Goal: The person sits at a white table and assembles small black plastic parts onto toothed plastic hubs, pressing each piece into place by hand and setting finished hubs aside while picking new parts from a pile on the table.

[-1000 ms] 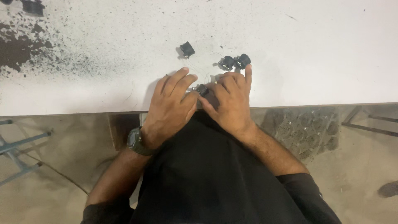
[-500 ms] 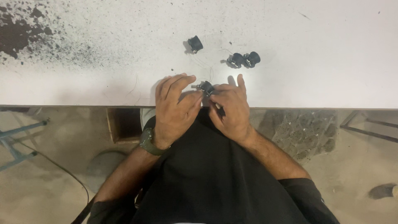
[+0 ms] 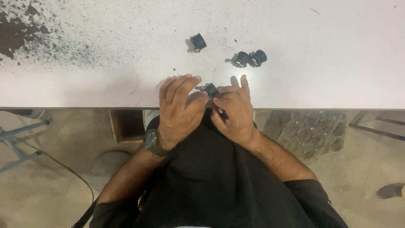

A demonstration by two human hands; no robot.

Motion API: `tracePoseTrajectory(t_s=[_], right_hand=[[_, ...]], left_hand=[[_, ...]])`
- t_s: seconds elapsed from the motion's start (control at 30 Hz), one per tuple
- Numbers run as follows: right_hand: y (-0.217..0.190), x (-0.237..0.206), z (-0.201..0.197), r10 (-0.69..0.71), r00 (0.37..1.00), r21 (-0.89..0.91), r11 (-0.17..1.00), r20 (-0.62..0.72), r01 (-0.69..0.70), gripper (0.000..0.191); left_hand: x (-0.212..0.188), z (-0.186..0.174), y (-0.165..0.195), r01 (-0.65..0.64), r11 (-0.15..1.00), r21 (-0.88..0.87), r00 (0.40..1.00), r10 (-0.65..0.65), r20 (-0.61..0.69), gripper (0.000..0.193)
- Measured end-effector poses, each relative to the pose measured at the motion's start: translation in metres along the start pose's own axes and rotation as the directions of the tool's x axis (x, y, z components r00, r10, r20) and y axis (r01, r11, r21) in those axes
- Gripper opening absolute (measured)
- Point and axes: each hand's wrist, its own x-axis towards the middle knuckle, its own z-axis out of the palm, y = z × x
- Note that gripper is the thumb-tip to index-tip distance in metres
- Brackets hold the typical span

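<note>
Overhead view of a person at the near edge of a white flat surface (image 3: 320,80) speckled with dark powder toward its far left corner. Both hands meet just over that edge on one small black plastic fitting (image 3: 210,89), from which thin pale wire strands run up across the surface.

Progress, judged from the layout: three similar small black round parts lie on the surface apart from the hands, a single one (image 3: 198,42) farther back and a touching pair (image 3: 249,58) to its right. Whether these are finished pieces or pieces waiting cannot be told. The one between the hands appears to be the piece in work, so at least this one is unfinished.

Pose: the left hand (image 3: 180,107), with a dark green wristwatch (image 3: 152,142) on its wrist, lies palm down, fingers curled forward so that the tips cover the fitting's left side; its grip looks narrow and closed on the part. The right hand (image 3: 234,112) comes in from the other side, index finger extended toward the surface, thumb and remaining fingers pinched tight against the fitting. Both forearms angle inward from a black garment (image 3: 219,181) that fills the lower frame.
</note>
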Motion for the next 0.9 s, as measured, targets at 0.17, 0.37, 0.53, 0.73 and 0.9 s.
tracePoseTrajectory(t_s=[0.17,0.37,0.53,0.73,0.9], right_hand=[[0.003,-0.004,0.003,-0.006,1.000,-0.003,1.000,-0.014,0.005,0.028],[0.007,-0.009,0.006,-0.137,0.990,0.006,0.990,-0.041,0.138,0.035],[0.006,-0.011,0.007,-0.125,0.992,-0.027,0.992,-0.032,0.125,0.034],[0.001,-0.005,0.005,-0.107,0.994,-0.071,0.992,-0.009,0.106,0.032],[-0.003,0.001,-0.008,-0.135,0.991,0.004,0.991,0.009,0.135,0.031]], left_hand=[[0.002,-0.002,-0.001,0.188,0.976,-0.115,0.979,-0.176,0.101,0.011],[0.003,-0.003,0.000,0.214,0.969,-0.123,0.973,-0.200,0.117,0.011],[0.003,-0.003,-0.001,0.212,0.967,-0.141,0.972,-0.193,0.137,0.012],[0.002,-0.007,-0.002,0.210,0.962,-0.176,0.972,-0.187,0.139,0.013],[0.005,-0.013,-0.001,0.270,0.946,-0.177,0.959,-0.249,0.133,0.013]])
